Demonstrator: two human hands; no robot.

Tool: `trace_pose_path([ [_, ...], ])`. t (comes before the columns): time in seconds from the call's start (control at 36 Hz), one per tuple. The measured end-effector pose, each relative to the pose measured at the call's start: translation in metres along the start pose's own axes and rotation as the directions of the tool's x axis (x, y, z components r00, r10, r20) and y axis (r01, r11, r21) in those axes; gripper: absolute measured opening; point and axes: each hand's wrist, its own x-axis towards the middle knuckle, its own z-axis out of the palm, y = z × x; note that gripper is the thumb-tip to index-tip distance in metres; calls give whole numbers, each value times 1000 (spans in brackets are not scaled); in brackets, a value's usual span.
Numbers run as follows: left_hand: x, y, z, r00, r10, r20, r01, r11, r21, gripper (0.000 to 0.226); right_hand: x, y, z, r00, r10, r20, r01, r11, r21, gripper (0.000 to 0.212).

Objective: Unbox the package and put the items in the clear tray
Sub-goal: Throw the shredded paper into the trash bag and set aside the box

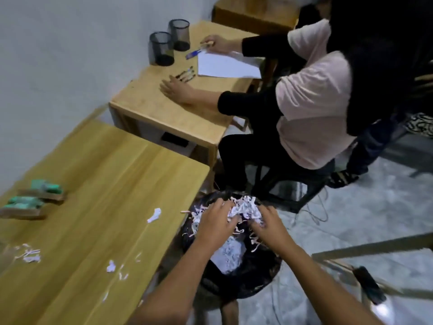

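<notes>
Both my hands hold a wad of shredded paper filling [243,208] over a black bin [236,273] that stands on the floor beside the table. My left hand [214,222] grips the wad from the left, and my right hand [267,224] grips it from the right. More shreds and white paper lie inside the bin. Two green items in brown cardboard holders [35,198] lie on the wooden table [105,184] at the left. No clear tray and no box are in view.
Loose paper scraps [110,266] lie scattered on the table. Another person [309,109] sits on a stool at a second desk [164,109] with two mesh pen cups [168,43], pens and white paper. A dark phone [367,287] rests on a surface at the lower right.
</notes>
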Motion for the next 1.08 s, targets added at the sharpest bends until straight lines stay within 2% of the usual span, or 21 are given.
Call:
trace_pose_path([
  [0.11,17,4,34,994,-60,93,54,996,66,39,9,31,-4,994,64,88,-62,998,-21,52],
  [0.19,24,5,49,978,-104,182,86,991,105,45,16,46,-5,977,97,190,-104,994,30,63],
  [0.25,28,3,55,962,-132,240,105,987,121,48,19,53,-5,964,105,246,-127,989,75,66],
  [0.33,30,0,60,937,-173,305,137,981,135,47,23,60,-6,954,103,282,-116,993,29,65],
  [0.47,28,0,61,916,-216,337,155,967,200,45,22,66,-10,940,101,326,-98,995,-26,62],
  [0.61,21,5,48,925,-203,323,134,965,225,45,18,58,-17,946,81,313,-64,996,-65,62],
  [0.78,6,10,11,966,-136,220,87,972,218,43,17,19,-28,973,0,232,23,995,-98,56],
  [0.92,-23,-13,-38,992,-124,-6,122,968,217,38,11,-41,-19,984,-109,140,119,991,-64,52],
  [1.0,-56,-41,-67,972,-176,-156,201,966,164,37,1,-84,2,971,-182,153,192,980,-57,53],
  [1.08,-97,-73,-88,921,-254,-296,294,951,100,39,-14,-118,34,946,-262,188,276,960,-52,62],
])
